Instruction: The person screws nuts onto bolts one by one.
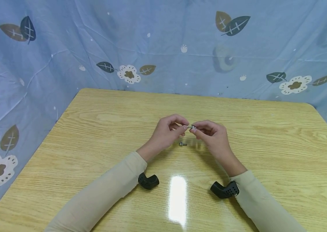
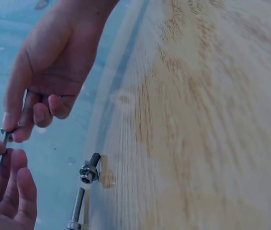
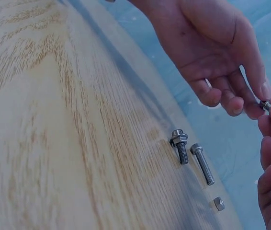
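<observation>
My left hand (image 1: 164, 133) and right hand (image 1: 217, 137) meet fingertip to fingertip above the table. Between them is a small silver bolt (image 1: 190, 127). The left thumb and fingers pinch one end of it, while the right thumb and fingers pinch the other, where a wider nut-like piece (image 2: 4, 130) shows in the left wrist view. Most of the bolt is covered by fingertips. Below the hands lies a bolt with a nut and washer on it (image 1: 182, 144). The right wrist view also shows a longer plain bolt (image 3: 202, 164) beside that one, and a loose nut (image 3: 219, 203).
The wooden table (image 1: 117, 129) has a glossy top with a bright reflection near me. A blue patterned curtain (image 1: 166, 38) hangs behind and to the left. Black perforated camera mounts (image 1: 148, 181) sit under both wrists, next to beige sleeves (image 1: 102, 193).
</observation>
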Demonstrator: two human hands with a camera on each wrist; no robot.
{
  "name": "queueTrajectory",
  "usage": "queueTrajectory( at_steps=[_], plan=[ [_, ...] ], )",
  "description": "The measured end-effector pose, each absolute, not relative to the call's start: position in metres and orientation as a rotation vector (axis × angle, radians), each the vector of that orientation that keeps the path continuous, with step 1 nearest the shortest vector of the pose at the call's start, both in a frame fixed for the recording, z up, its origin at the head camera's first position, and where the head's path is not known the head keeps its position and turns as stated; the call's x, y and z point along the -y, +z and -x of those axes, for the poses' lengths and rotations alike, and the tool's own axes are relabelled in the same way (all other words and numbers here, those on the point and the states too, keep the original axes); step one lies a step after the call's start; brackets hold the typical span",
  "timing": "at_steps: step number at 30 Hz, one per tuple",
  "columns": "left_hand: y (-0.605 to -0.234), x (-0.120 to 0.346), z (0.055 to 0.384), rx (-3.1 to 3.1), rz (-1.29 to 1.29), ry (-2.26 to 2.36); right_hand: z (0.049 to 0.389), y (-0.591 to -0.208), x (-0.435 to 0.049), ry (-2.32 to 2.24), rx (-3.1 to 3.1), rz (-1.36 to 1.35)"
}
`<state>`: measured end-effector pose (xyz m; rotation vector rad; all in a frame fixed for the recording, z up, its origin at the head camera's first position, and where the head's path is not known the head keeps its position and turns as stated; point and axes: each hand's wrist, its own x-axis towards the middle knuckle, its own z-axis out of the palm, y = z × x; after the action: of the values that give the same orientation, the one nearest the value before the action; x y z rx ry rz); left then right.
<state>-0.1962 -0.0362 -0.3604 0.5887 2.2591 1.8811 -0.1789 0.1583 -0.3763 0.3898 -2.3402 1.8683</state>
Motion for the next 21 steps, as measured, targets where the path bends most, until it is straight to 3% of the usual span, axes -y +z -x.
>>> queueTrajectory(
  at_steps=[21],
  plan=[
    [-0.36, 0.0367, 0.196, -2.291, -0.543, 1.879, 0.1788, -0.3761, -0.1584, 1.892, 2.32, -0.418]
  ],
)
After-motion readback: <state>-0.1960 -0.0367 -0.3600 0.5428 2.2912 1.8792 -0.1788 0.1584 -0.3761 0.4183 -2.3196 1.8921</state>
